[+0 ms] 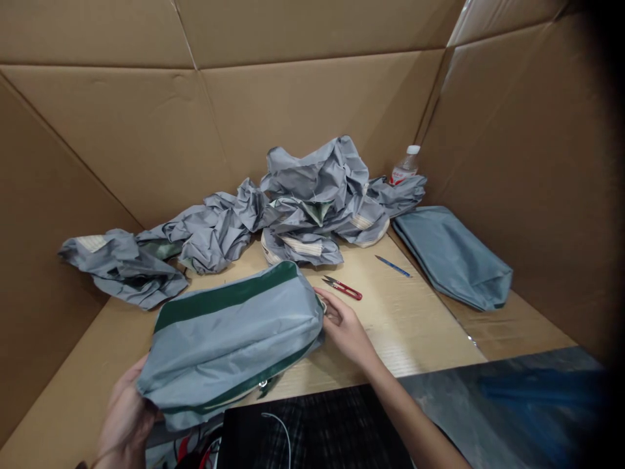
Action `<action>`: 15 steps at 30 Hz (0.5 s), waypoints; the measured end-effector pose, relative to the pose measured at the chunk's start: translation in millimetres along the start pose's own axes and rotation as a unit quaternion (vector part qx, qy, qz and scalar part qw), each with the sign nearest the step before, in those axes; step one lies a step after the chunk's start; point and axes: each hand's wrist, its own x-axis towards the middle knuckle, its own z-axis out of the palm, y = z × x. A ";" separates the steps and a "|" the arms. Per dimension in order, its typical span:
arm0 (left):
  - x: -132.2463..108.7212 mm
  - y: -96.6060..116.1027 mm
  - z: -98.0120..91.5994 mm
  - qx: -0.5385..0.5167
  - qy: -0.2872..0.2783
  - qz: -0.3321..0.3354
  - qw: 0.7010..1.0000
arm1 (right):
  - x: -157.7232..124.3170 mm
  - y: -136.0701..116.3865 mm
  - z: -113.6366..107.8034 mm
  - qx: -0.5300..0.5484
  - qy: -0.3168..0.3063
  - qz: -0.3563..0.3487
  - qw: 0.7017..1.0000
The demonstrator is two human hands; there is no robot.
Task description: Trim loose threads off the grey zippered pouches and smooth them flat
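A light blue-grey fabric zip pouch (229,332) with dark green bands is held between my two hands over the table's front edge. Its zip pull dangles along the lower side. My left hand (127,404) grips the near left corner, its fingertips partly hidden behind the cloth. At the far right end, my right hand (342,322) is closed on the pouch's edge, with thumb on top. Just beyond that hand lie red thread snips (342,288) on the table.
Crumpled grey fabric pieces (312,202) are heaped along the back cardboard wall (317,98). A blue pencil (393,266) lies right of the snips. Another blue-grey pouch (454,254) rests at the right, with a plastic bottle (406,166) behind the heap.
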 end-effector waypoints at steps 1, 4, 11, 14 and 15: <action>0.6 -0.6 -0.5 0.002 0.003 -0.001 1.000 | 2.0 0.4 1.3 -0.015 0.017 -0.007 1.000; 2.5 -2.9 -0.9 -0.002 0.008 0.011 1.000 | 6.1 -1.0 2.3 -0.056 0.056 -0.020 0.997; -4.4 -1.5 1.2 -0.016 0.035 0.096 0.995 | 15.5 -26.9 -5.1 -0.173 0.071 -0.015 0.982; -11.9 5.4 0.6 -0.021 0.060 0.114 0.991 | 27.2 -43.4 -11.0 -0.229 0.074 0.014 0.971; -14.2 8.6 0.2 -0.023 0.049 0.123 0.991 | 32.4 -48.9 -13.5 -0.244 0.069 0.022 0.967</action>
